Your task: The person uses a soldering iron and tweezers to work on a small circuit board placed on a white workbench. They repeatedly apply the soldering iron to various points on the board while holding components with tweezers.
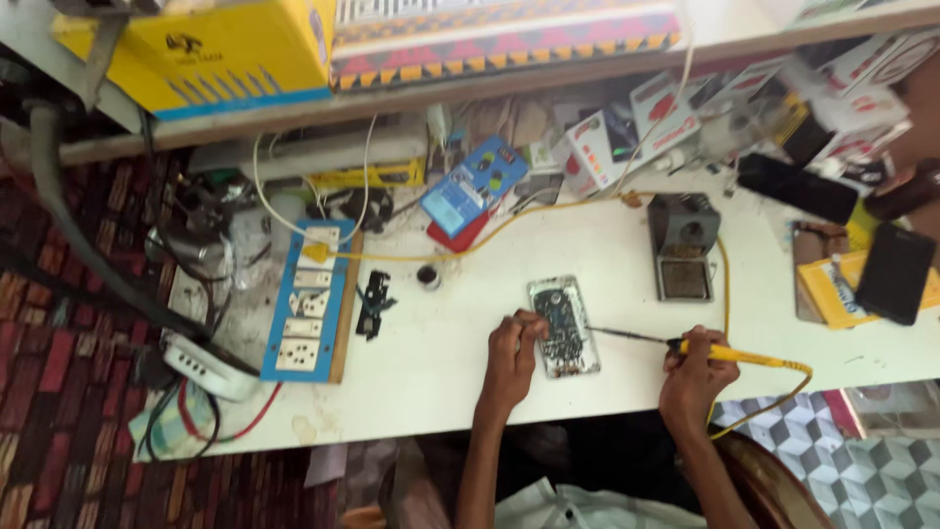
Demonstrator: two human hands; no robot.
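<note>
The opened phone (563, 326) lies on the white table (441, 362), back cover already off. The left hand (512, 358), at its 8 o'clock, pinches its edge. The right hand (693, 377), at 3 o'clock, closes around a yellow soldering iron (729, 354), the tip near the board; soldering seems unfinished.

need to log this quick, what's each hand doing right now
Left hand: fingers pressed on the edge of the opened phone, steadying it.
Right hand: closed on the yellow soldering iron, tip at the phone.
</note>
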